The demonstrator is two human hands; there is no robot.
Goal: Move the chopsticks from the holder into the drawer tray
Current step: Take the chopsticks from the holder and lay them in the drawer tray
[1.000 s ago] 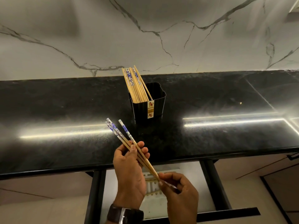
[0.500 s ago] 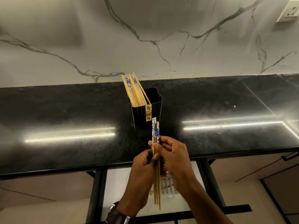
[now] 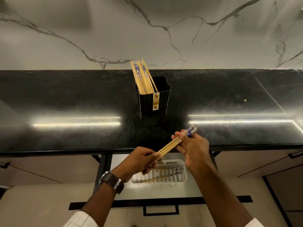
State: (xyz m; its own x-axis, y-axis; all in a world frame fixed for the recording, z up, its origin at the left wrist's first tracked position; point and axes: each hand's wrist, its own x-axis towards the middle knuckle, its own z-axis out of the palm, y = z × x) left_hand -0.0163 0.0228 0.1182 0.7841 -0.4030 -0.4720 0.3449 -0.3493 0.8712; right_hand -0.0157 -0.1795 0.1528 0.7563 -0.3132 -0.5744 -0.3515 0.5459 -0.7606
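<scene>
A black holder [image 3: 154, 97] stands on the dark countertop with several wooden, blue-patterned chopsticks [image 3: 142, 77] leaning to its left side. A small bundle of chopsticks [image 3: 170, 145] lies slanted between both hands above the open drawer. My left hand [image 3: 139, 161] grips its plain lower end. My right hand [image 3: 193, 148] grips its blue-patterned upper end. Below the hands, a white slotted tray [image 3: 183, 177] sits in the drawer with a few chopsticks [image 3: 170, 171] lying in it.
The black countertop [image 3: 65, 104] ends at a front edge just above the open drawer [image 3: 157, 200], whose black front has a handle. A marble wall [image 3: 147, 30] rises behind. Cabinet fronts [image 3: 41, 174] flank the drawer on both sides.
The held bundle has swung from upright to slanted, its blue ends now up to the right. My right hand moved to the upper end, my left hand to the lower end.
</scene>
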